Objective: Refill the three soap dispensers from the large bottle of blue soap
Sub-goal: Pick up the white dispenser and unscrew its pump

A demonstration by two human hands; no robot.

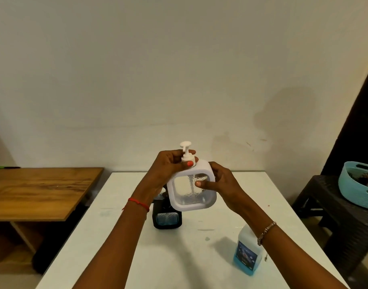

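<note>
Held the white dispenser (191,188) off the bench (179,257), top tipped toward my left. My left fingers (174,157) pinched the pump collar (187,158), right fingers (204,183) gripped the body; blue soap bottle (246,255) sat near my right forearm.

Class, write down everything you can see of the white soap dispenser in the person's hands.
The white dispenser has a rounded square body, seemingly plastic, with a clear textured window and a white pump on top. A tube shows inside, and it looks empty. It is held slightly tilted above the table. The left hand grips its pump collar. The right hand holds its side, thumb on the window.
</note>
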